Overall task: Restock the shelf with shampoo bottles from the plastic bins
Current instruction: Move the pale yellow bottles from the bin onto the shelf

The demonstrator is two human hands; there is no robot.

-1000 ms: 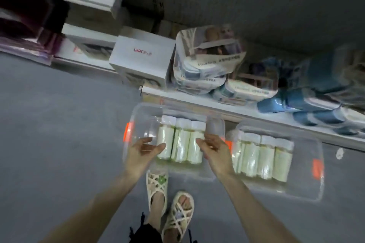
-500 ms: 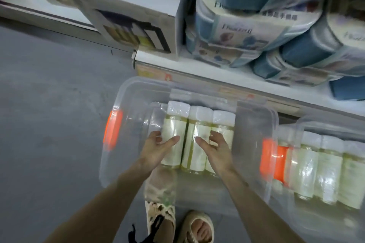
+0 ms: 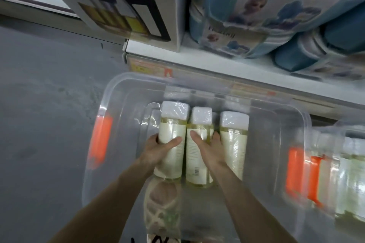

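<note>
Three bottles (image 3: 234,144) lie flat in the bin (image 3: 126,79), caps toward the shelf (image 3: 197,62), long axes running away from me. My left grip (image 3: 156,152) clamps the left one, my right grip (image 3: 209,150) the middle; earlier both merely touched them.

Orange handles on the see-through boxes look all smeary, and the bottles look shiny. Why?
Head view, sides: motion blur smears the orange latch on the clear plastic bin and the second bin at the right edge; head view, centre: the shampoo bottles are sharper, and their plastic wrap throws back white glare.
</note>
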